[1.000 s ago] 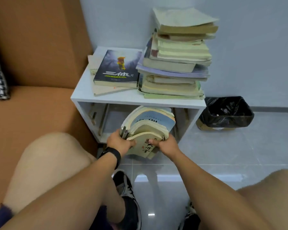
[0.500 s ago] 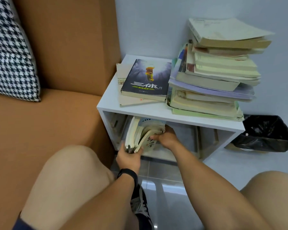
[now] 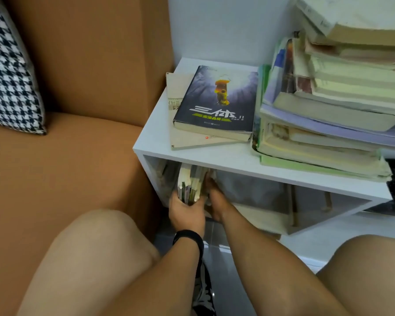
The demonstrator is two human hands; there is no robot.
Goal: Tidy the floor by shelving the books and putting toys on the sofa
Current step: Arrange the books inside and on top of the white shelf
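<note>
Fingers of the left hand (image 3: 186,214) curl under a bundle of books (image 3: 190,185), gripping its lower edge. Right hand (image 3: 214,201) presses its side. It stands upright in the shelf's (image 3: 249,166) left corner.

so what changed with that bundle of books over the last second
The bundle of books went from outside the white shelf unit into its lower compartment, now standing upright at the left end. The left hand grips its near edge from below; the right hand presses its right side. The dark-covered book and tall stack on top stayed put.
</note>
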